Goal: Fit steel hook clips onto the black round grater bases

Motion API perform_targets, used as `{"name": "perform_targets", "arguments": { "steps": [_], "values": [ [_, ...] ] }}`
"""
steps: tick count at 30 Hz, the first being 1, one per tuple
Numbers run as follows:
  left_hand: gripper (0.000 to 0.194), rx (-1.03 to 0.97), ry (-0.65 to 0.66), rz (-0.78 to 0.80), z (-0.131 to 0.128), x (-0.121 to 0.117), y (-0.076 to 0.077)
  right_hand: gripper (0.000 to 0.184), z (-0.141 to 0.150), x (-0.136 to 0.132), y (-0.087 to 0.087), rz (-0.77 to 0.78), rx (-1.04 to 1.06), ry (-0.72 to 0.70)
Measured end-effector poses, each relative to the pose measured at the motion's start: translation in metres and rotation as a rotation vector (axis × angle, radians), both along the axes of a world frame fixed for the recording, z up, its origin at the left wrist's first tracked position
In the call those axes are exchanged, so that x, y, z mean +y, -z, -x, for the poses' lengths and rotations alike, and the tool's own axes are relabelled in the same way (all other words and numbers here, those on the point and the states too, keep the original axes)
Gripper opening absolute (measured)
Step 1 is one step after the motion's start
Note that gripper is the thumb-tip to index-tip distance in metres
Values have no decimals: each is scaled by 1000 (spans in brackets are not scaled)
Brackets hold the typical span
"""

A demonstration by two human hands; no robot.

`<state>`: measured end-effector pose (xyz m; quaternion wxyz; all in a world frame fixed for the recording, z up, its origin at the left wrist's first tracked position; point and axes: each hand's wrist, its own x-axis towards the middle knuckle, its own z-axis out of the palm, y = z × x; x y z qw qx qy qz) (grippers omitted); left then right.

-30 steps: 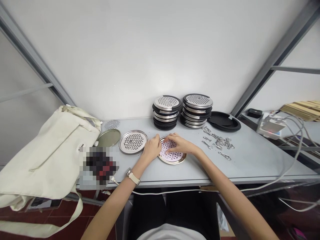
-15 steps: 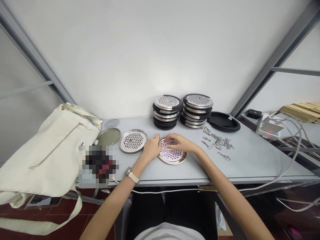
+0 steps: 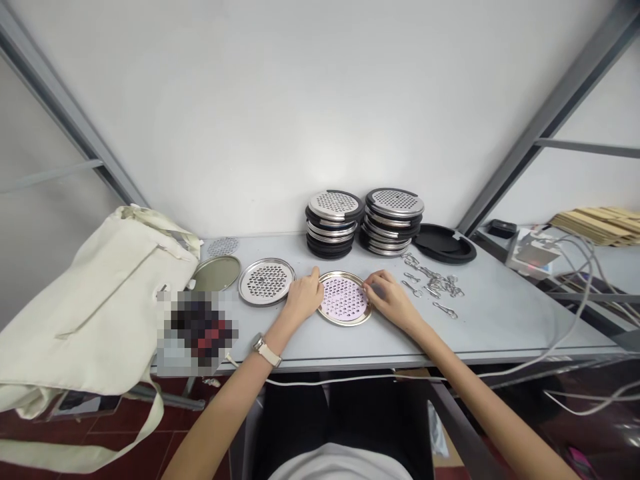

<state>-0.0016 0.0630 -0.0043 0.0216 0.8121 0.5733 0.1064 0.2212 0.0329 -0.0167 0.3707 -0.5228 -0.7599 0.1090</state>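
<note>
A shallow round metal tray (image 3: 349, 323) lies flat on the table, and a pink-lilac perforated disc (image 3: 344, 299) rests inside it. My left hand (image 3: 303, 298) is closed at the tray's left edge, thumb and fingers against the rim. On the opposite side, my right hand (image 3: 390, 300) has its fingers pinched at the right rim, beside the disc's edge. Just left of my left hand sits a similar round tray (image 3: 242, 289) with a whitish perforated disc (image 3: 267, 281) in it.
Two stacks of black-and-silver round pieces (image 3: 335, 233) stand near the wall. Right of them lie a black round tray (image 3: 445, 245) and several metal clips (image 3: 443, 283). A plain round plate (image 3: 216, 273) and a cream bag (image 3: 100, 300) are at the left. A white cable (image 3: 350, 382) runs along the front.
My right hand has moved right, from over the perforated disc to the tray's right rim, uncovering the disc. My left hand stays at the left edge.
</note>
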Motion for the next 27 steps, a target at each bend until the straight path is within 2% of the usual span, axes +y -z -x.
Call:
{"name": "perform_targets", "arguments": {
  "steps": [4, 10, 19, 23, 27],
  "values": [
    [21, -4, -12, 10, -1, 0, -1, 24, -5, -13, 8, -8, -20, 39],
    [21, 1, -17, 29, -1, -2, -2, 30, 7, -16, 9, -4, -38, 123],
    [22, 2, -26, 34, -2, -1, -1, 29, -2, -15, 7, 221, 263, 114],
    [22, 0, -18, 24, -1, -1, 1, 26, -6, -13, 8, 308, 405, 49],
    [21, -7, -6, 3, -2, -2, 1, 29, -7, -10, 13, 331, 383, 36]
  ]
}}
